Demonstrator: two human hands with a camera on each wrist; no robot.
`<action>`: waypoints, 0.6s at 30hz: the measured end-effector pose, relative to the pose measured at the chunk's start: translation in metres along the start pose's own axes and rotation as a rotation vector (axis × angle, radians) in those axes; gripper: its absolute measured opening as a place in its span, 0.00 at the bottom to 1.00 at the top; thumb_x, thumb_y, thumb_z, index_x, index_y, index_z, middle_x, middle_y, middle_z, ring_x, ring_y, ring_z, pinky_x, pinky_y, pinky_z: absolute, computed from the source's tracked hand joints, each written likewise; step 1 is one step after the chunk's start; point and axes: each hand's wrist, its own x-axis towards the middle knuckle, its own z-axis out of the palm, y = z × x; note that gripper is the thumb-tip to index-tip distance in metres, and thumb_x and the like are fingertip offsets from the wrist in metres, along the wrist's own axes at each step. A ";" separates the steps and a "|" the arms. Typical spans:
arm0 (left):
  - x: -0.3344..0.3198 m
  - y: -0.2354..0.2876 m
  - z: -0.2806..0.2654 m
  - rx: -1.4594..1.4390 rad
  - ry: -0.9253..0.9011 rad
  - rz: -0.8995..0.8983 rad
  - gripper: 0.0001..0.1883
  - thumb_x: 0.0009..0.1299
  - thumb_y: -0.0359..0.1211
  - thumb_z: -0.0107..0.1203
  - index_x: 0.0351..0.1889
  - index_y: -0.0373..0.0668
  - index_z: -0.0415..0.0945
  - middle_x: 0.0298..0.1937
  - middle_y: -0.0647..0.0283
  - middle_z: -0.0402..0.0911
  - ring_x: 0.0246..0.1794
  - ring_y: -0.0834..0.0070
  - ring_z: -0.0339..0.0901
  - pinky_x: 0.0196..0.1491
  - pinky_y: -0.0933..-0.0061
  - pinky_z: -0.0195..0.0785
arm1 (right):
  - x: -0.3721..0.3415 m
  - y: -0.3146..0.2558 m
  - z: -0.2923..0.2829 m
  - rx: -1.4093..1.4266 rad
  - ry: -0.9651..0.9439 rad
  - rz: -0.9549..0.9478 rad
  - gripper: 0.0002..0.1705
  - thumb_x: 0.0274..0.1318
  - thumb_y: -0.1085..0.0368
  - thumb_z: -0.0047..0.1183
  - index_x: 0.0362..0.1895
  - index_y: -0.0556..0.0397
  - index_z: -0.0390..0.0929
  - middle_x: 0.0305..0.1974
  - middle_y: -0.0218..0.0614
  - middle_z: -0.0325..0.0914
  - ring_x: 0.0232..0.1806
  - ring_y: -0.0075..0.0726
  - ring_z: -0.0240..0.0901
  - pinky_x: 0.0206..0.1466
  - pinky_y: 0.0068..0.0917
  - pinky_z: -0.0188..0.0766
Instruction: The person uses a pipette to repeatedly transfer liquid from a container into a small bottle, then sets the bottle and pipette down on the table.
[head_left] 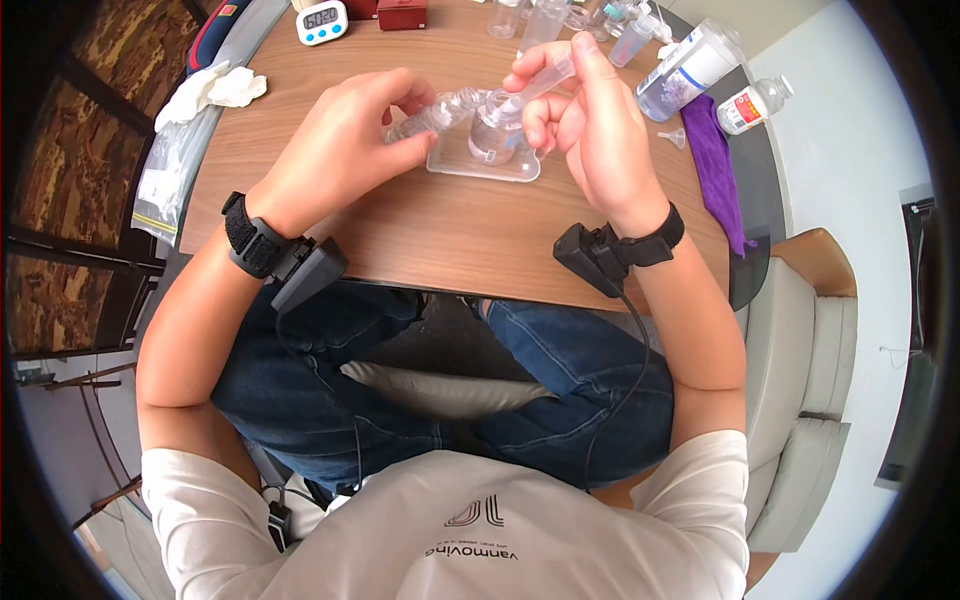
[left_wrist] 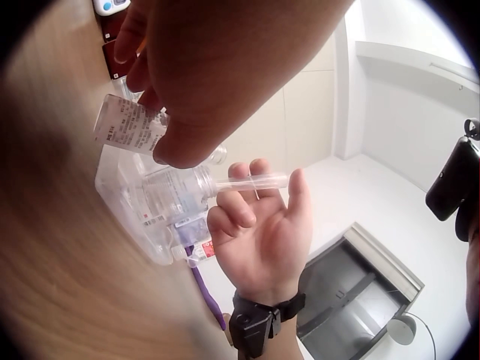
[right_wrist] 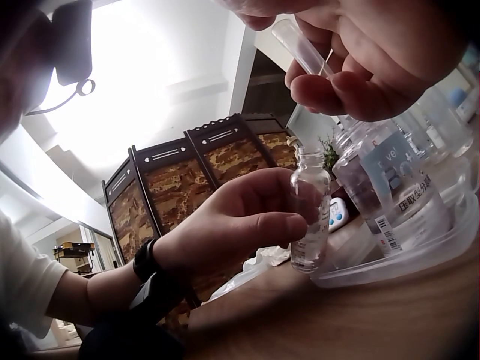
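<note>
My left hand (head_left: 345, 135) grips a small clear bottle (right_wrist: 309, 244) with a narrow neck. Printed text runs along that bottle's side (left_wrist: 124, 127) in the left wrist view. A larger clear bottle (head_left: 492, 140) stands uncapped in a shallow transparent tray (head_left: 485, 173), its label partly showing in the right wrist view. Between thumb and fingers, my right hand (head_left: 605, 135) holds a slim clear plastic tube (head_left: 545, 83) at a slant. The tube's lower end is at the larger bottle's mouth, and the thumb is by its upper end. The small bottle is just left of the larger one.
Several clear containers (head_left: 545, 25) stand at the back. To the right are a large labelled bottle (head_left: 690, 70), a smaller one with a red label (head_left: 755, 105), a small funnel (head_left: 675, 138) and a purple cloth (head_left: 715, 170). A timer (head_left: 322, 22) and white gloves (head_left: 215, 92) lie left.
</note>
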 end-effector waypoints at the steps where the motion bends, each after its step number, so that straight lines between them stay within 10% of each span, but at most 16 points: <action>1: -0.001 0.000 0.000 0.002 -0.003 -0.002 0.16 0.65 0.34 0.65 0.48 0.36 0.80 0.42 0.56 0.84 0.40 0.63 0.78 0.46 0.65 0.73 | 0.000 0.000 0.000 -0.010 -0.001 0.000 0.31 0.80 0.41 0.33 0.46 0.55 0.77 0.40 0.36 0.80 0.25 0.18 0.71 0.28 0.17 0.64; 18: -0.001 -0.002 0.001 0.002 0.014 0.021 0.16 0.65 0.34 0.65 0.48 0.36 0.80 0.42 0.57 0.84 0.39 0.64 0.77 0.46 0.65 0.73 | 0.002 0.005 -0.009 0.026 -0.025 -0.068 0.26 0.79 0.51 0.29 0.45 0.57 0.76 0.41 0.38 0.81 0.25 0.20 0.70 0.28 0.18 0.62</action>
